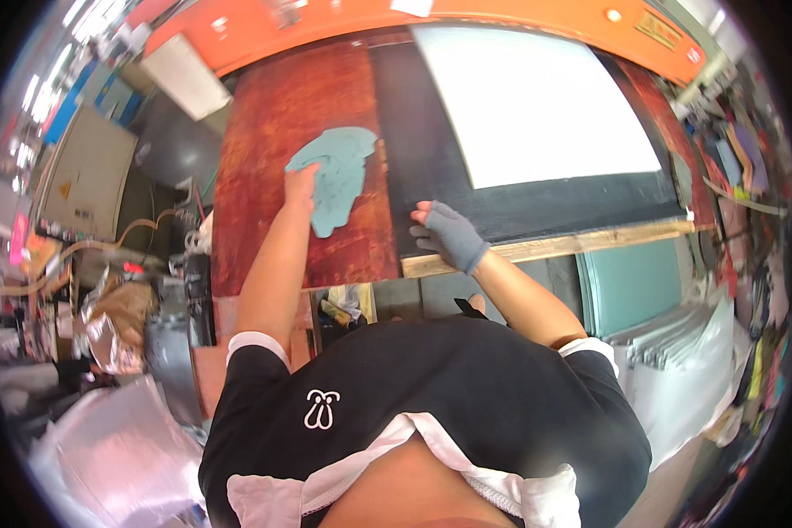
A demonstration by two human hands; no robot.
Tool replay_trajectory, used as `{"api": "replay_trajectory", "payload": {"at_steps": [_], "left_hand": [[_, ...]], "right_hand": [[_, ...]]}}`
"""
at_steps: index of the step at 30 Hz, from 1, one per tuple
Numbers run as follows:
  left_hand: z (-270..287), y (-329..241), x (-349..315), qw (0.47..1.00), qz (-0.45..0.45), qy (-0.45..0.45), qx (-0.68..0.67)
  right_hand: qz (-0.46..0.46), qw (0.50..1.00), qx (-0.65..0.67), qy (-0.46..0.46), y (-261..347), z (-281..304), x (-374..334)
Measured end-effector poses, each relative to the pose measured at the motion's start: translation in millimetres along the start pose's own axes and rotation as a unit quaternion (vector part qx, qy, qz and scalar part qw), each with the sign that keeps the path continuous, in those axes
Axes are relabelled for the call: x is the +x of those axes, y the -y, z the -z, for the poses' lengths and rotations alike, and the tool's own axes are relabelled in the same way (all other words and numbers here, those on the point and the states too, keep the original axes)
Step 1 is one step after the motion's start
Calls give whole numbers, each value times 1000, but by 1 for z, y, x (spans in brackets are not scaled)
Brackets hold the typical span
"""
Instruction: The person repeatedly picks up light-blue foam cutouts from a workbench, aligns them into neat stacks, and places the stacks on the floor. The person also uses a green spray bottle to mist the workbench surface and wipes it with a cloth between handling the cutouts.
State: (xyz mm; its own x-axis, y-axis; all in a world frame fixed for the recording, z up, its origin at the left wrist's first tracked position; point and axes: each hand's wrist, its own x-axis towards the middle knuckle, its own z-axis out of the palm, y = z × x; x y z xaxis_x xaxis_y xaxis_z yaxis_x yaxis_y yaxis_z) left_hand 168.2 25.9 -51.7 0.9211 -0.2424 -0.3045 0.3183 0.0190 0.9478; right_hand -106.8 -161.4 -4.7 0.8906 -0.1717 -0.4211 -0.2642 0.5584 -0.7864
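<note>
A flat, irregular grey-green piece of sheet material (339, 180), its upper part folded or layered, lies on the reddish-brown board. My bare left hand (300, 187) grips it at its left edge, with most of the fingers hidden. My right hand (449, 236), in a grey fingerless glove, hovers near the front edge of the black surface. Its fingers are apart and hold nothing. Beyond it, a large white sheet (537, 106) rests on that black surface (418, 132).
A wooden strip (550, 246) edges the table's front. An orange machine beam (502, 19) spans the back. Below right are stacked green sheets (634, 282) and pale sheets (678, 365). Clear plastic (119, 449) sits lower left, near a grey cabinet (88, 176).
</note>
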Motion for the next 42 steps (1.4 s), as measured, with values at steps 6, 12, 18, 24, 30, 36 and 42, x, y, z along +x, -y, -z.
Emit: {"api": "replay_trajectory", "payload": {"at_steps": [6,12,18,24,30,36,42], "left_hand": [[10,-10,62,976,20,89,197],[23,-48,86,945,282,70,148],[16,-55,93,912,274,123,280],[11,-31,96,938,269,187,111],[-11,-25,79,951,213,209,77],[-33,-22,66,959,182,198,89],[-35,-17,78,965,155,189,94]], "right_hand": [[61,985,160,35,-15,25,8],[303,929,-206,-57,-31,20,-6],[367,885,-279,-67,-31,10,-12],[376,845,-363,-114,-39,3,-24],[367,817,-408,-175,-53,0,-22],[386,736,-512,-214,-61,-8,-15],[393,696,-548,-246,-65,-12,-12]]}}
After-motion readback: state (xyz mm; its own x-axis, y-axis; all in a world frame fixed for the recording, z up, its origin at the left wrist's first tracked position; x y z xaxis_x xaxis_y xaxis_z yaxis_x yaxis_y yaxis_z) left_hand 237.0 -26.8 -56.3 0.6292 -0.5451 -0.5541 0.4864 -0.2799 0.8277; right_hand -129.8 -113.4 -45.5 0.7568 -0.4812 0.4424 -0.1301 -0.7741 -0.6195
